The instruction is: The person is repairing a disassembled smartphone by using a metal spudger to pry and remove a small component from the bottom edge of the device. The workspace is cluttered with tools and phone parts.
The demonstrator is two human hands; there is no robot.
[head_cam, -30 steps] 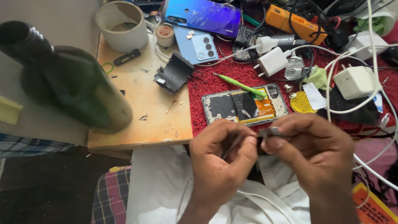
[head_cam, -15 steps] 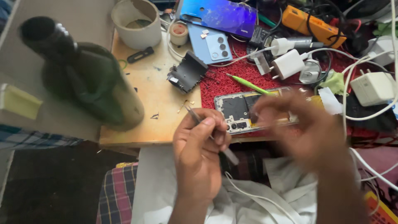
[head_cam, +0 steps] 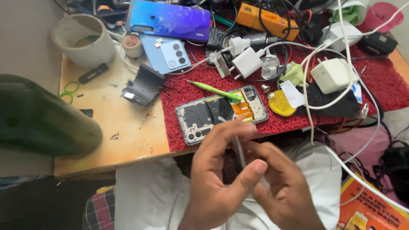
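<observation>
My left hand point(head_cam: 217, 170) and my right hand point(head_cam: 285, 191) are pressed together over my lap, just below the table's front edge. Between them stands a thin silver metal tool point(head_cam: 237, 147), like tweezers, with its tip pointing up. The left fingers curl around it and the thumb presses it from below. My right fingers close on its lower end. Just beyond the tip, an opened phone point(head_cam: 200, 115) with its back removed lies on the red mat point(head_cam: 383, 81). A green pen-shaped tool point(head_cam: 211, 90) rests across the phone's upper edge.
On the wooden table point(head_cam: 106, 127) lie a black phone frame piece point(head_cam: 142, 85), a light blue back cover point(head_cam: 168, 53), a blue-purple phone point(head_cam: 170, 19), a white cup point(head_cam: 81, 40) and a tape roll point(head_cam: 132, 44). White chargers point(head_cam: 332, 74) and cables crowd the mat. A dark green blurred object point(head_cam: 38, 119) looms left.
My hands have come back together near my lap. The left hand had held the tool out over the table edge, and the right hand has drawn back from the phone.
</observation>
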